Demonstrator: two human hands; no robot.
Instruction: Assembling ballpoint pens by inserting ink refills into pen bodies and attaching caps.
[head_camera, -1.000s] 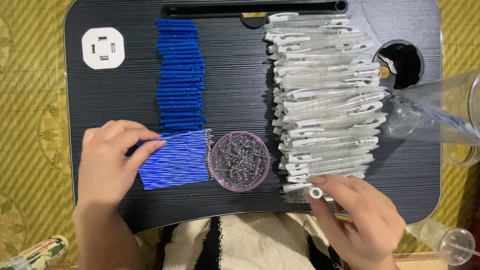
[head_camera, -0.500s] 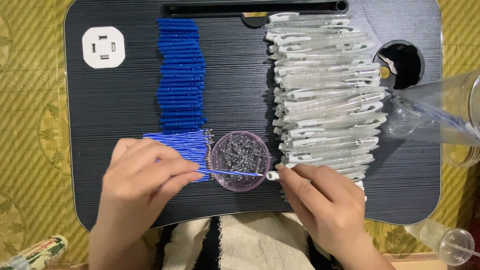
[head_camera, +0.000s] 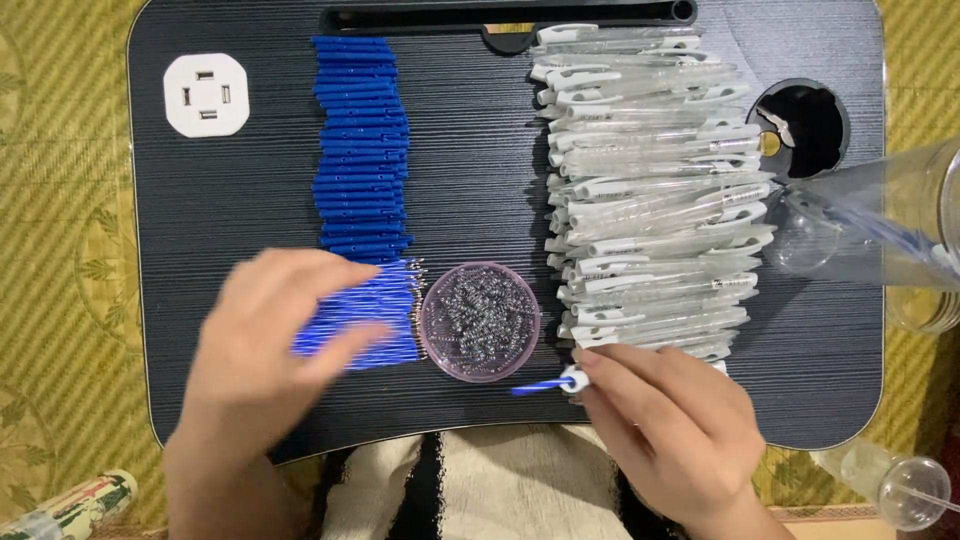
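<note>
**Right hand pinching a pen barrel with a blue refill poking out**

Here, the right hand (head_camera: 668, 430) is resting low on the black lap desk (head_camera: 250, 200), its fingers (head_camera: 600, 375) closing in a pinch around the white end of a clear pen barrel (head_camera: 573, 380). A blue refill (head_camera: 537, 386) is sticking out of that barrel toward the left, lying just below the round dish of small metal springs (head_camera: 480, 321) and not touching it. The rest of the barrel is hiding under the hand.

The left hand (head_camera: 270, 350) is hovering, blurred, over the loose fan of blue refills (head_camera: 375, 320) lying just left of the dish. Its fingers are spreading loosely, partly curled; whether they are gripping a refill cannot be told through the blur. The refill tips are pointing right, nearly touching the rim of the dish.

Above that fan, a neat column of blue refills (head_camera: 360, 150) is running up toward the far edge of the desk. To the right of the dish, a tall stack of clear pen barrels with white clips (head_camera: 650, 180) is lying crosswise, its lowest pieces sitting just beside the right hand. A white square socket block (head_camera: 206, 95) is sitting in the far left corner, and a round cup hole (head_camera: 800, 128) is showing at the far right. A clear plastic container (head_camera: 880, 220) is leaning over the desk's right edge.
</note>
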